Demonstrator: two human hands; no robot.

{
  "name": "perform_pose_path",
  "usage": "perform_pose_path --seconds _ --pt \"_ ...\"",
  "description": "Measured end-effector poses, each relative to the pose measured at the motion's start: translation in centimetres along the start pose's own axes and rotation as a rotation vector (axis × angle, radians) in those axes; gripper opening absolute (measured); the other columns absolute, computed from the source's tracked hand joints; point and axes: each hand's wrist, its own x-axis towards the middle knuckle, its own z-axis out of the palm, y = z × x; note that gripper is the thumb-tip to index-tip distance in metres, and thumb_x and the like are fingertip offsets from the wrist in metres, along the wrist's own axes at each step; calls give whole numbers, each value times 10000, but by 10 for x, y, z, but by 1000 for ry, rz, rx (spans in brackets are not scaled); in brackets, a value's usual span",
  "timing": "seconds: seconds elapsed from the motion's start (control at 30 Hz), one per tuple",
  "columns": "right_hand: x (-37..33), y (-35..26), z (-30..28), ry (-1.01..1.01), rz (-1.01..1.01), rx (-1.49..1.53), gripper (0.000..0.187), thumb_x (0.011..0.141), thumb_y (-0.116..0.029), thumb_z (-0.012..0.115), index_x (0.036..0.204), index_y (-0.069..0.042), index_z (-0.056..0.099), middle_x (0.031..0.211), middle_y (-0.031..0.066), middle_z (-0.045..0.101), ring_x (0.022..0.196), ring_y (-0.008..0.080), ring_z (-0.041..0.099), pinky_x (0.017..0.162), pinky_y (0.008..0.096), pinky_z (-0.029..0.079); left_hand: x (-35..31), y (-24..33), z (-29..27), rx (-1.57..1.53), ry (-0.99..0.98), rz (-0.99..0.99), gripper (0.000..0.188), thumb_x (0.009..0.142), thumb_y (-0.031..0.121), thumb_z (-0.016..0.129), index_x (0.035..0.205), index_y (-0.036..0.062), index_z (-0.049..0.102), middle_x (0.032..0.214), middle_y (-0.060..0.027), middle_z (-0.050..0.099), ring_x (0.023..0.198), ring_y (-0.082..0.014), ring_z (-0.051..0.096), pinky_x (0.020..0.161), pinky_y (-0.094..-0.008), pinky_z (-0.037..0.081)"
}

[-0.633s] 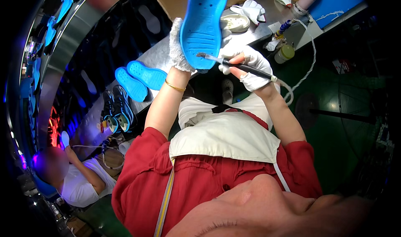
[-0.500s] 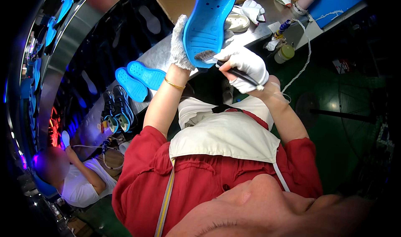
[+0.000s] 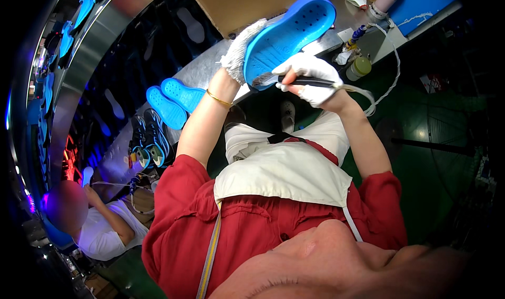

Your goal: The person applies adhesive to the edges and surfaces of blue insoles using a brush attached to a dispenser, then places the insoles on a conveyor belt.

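Note:
My left hand [image 3: 242,50], in a knitted white glove, grips a blue shoe sole [image 3: 288,35] along its left edge. The sole is held up and tilted, its holed end pointing up to the right and its ribbed inner face toward me. In a white glove with bare fingertips showing, my right hand [image 3: 311,78] is closed round the black handle of a brush [image 3: 315,81]. A white tube runs from the handle's back end. The brush's bristles touch the sole's lower end, inside the rim.
Two blue soles [image 3: 183,95] and dark sneakers [image 3: 154,138] lie left on the metal bench [image 3: 204,61]. Behind is a cardboard box [image 3: 231,7]; to the right stand a pink bottle [image 3: 386,0] and a yellow-green jar [image 3: 359,67]. Another person [image 3: 108,230] sits at lower left.
The sole has turned clockwise, its holed end swinging right and down. My right hand has shifted slightly, and the brush handle now lies nearly level. The white shoe behind is now hidden.

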Motion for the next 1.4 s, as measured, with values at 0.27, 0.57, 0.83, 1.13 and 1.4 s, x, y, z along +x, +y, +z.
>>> perform_pose_path --seconds 0.27,0.57,0.83,1.13,1.4 --pt "4 -3 -18 -160 223 12 122 708 76 662 747 -29 612 852 67 652 833 169 639 748 280 516 21 -15 -31 370 -129 42 433 940 248 559 1285 -5 493 1196 -140 595 1019 -189 618 876 -287 522" --pt "-7 -13 -36 -49 303 120 91 754 55 665 792 -14 619 841 65 649 742 115 614 705 252 511 2 -8 -15 182 -106 -61 453 943 300 535 1276 -4 486 1122 -157 613 859 -245 663 732 -338 577" --pt "-26 -1 43 175 125 84 110 775 21 690 866 7 630 763 74 635 673 116 631 635 246 512 -6 -40 -17 -162 -168 220 751 921 588 312 1394 7 356 1314 -249 486 1162 -396 525 1030 -528 388" --pt "1 1 39 294 -379 -586 194 712 -34 722 874 -49 618 803 136 607 710 297 616 645 346 500 -16 -63 1 -158 -80 388 592 932 477 408 1237 -24 485 1101 -208 608 954 -300 627 849 -404 531" --pt "5 6 15 508 -165 -365 139 788 10 690 906 -12 620 788 90 626 671 160 641 625 264 522 -37 -58 3 -244 -82 314 486 927 405 451 1214 19 517 1073 -140 628 922 -247 637 847 -374 534"
